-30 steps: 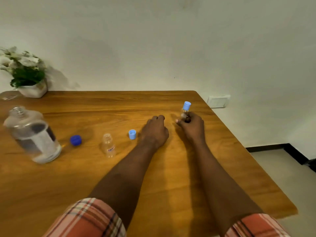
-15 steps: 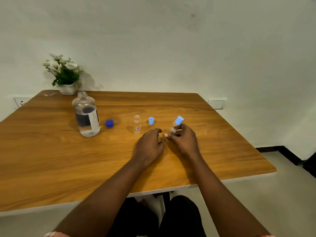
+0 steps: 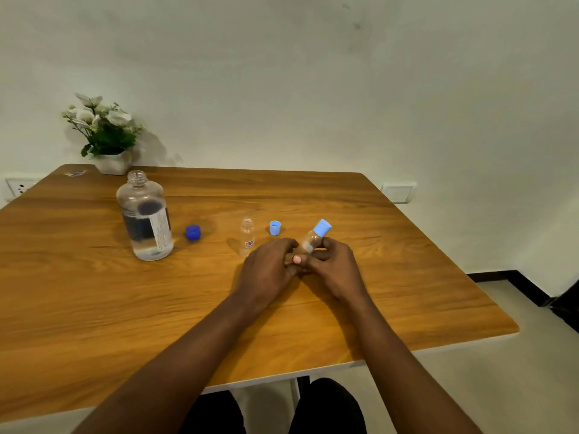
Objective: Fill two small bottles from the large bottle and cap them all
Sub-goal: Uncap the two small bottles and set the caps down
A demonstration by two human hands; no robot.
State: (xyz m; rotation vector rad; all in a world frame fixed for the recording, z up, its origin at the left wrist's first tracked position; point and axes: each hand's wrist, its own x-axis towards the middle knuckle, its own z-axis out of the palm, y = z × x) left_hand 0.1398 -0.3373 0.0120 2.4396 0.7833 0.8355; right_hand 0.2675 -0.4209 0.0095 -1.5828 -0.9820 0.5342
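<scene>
My right hand (image 3: 336, 270) grips a small clear bottle (image 3: 311, 241) low on its body. The bottle wears a light blue cap (image 3: 322, 227) and tilts up to the right, just above the table. My left hand (image 3: 266, 272) rests on the wood beside it, fingers loosely curled and close to the bottle's base; I cannot tell whether they touch it. A second small bottle (image 3: 247, 234) stands uncapped to the left, with a loose light blue cap (image 3: 275, 228) behind it. The large clear bottle (image 3: 144, 217) stands uncapped, liquid low inside, with its dark blue cap (image 3: 193, 232) beside it.
All of this sits on a wooden table (image 3: 391, 277). A white pot of flowers (image 3: 108, 142) stands at the far left corner against the wall. The table's right edge drops to the floor, and its near edge is above my knees.
The view has pulled back and up. The capped small bottle, upright a second ago, now leans to the right in my right hand. Both hands have come nearer to me.
</scene>
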